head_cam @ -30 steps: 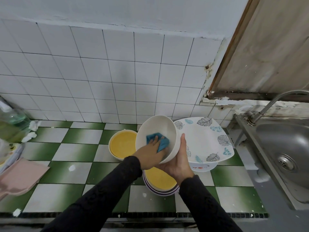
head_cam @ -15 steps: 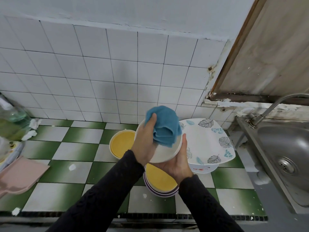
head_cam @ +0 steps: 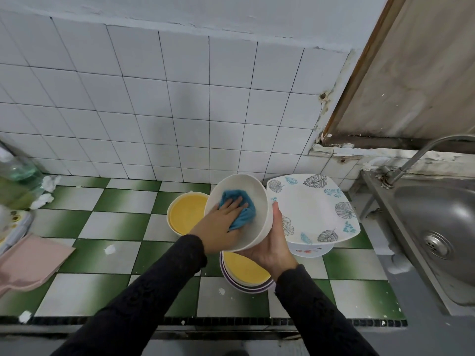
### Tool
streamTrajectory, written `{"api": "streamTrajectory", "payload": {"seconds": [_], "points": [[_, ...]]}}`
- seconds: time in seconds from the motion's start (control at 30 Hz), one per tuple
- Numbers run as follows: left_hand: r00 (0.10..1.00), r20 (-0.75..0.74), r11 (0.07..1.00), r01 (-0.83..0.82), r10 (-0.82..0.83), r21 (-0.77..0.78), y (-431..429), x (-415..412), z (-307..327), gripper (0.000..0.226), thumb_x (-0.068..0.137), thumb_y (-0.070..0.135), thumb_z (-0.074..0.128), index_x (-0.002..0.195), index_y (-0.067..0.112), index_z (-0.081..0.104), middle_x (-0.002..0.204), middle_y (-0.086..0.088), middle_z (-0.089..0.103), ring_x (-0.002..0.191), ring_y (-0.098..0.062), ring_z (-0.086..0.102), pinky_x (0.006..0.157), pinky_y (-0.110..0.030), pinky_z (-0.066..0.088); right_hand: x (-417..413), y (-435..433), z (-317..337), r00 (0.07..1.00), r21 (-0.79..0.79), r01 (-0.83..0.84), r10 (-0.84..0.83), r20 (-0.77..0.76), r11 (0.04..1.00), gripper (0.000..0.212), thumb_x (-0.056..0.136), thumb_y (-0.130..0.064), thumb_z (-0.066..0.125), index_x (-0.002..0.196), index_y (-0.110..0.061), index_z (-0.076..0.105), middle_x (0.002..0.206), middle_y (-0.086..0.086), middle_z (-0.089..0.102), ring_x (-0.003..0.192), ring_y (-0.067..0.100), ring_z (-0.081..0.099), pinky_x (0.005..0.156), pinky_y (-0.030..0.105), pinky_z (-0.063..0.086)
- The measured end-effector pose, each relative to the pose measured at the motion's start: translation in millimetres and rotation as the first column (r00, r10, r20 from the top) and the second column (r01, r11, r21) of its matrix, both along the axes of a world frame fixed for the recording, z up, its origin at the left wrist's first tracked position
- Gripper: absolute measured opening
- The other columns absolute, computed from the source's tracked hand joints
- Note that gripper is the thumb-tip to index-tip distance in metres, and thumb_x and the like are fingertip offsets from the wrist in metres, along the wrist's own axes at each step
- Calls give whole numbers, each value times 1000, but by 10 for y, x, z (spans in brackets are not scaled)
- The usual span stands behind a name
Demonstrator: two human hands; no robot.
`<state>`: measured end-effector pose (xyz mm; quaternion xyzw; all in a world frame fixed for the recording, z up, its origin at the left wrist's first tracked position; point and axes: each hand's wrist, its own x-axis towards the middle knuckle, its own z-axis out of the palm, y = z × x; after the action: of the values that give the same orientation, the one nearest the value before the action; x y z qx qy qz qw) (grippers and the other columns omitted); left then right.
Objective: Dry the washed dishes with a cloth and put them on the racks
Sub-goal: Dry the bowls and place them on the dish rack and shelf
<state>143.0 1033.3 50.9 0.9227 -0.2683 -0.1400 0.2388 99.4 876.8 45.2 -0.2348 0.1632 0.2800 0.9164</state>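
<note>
1. I count one white bowl point(head_cam: 259, 199), one cloth point(head_cam: 246, 214), one plate point(head_cam: 311, 211), and two yellow bowls: far bowl point(head_cam: 186, 214), near bowl point(head_cam: 244, 271).
2. Left hand point(head_cam: 223, 222): flat fingers press the cloth inside the white bowl, grip slack.
3. Right hand point(head_cam: 272, 247): grip holding the white bowl tilted above the desk point(head_cam: 115, 227).

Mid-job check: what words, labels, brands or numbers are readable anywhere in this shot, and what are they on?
No text can be read anywhere.
On the bottle: no legible label.
On the item at the left edge: print too blurred to read.
On the plate: leaf patterns only, no words.
</note>
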Motion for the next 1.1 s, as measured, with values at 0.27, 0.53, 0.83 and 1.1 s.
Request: {"api": "streamTrajectory", "payload": {"seconds": [0.27,0.53,0.83,1.1], "points": [[906,-401,961,-220,138,-168,-141,-327,234,44,104,48,29,138,23,43,115,-4,60,98,-17,58,92,-32,52,24,-95,-107,997,-83,76,-73,33,994,122,44,-65,93,148,-20,46,142,26,55,131,48,51,99,71,43],[776,-630,771,-385,-27,-507,-246,-473,524,13,104,37,37,106,43,49,115,13,60,100,-3,58,91,-16,48,25,-40,-134,980,-118,176,-186,-74,977,118,44,-67,91,144,-19,52,135,23,62,119,47,62,90,70,51],[610,-782,203,-755,-131,-623,-262,-412,573,50,90,49,59,116,7,64,96,-13,64,72,-17,61,56,-23,49,31,15,37,994,-26,111,-110,15,993,84,80,-73,58,137,-11,56,132,22,64,113,43,67,89,57,56],[702,-693,74,-709,166,-701,-26,-320,485,17,92,16,66,108,25,66,101,2,73,95,-21,68,77,-33,57,-115,-167,-13,963,-226,224,-180,198,948,81,75,-56,82,144,-30,47,139,18,60,128,44,56,97,75,42]]}}
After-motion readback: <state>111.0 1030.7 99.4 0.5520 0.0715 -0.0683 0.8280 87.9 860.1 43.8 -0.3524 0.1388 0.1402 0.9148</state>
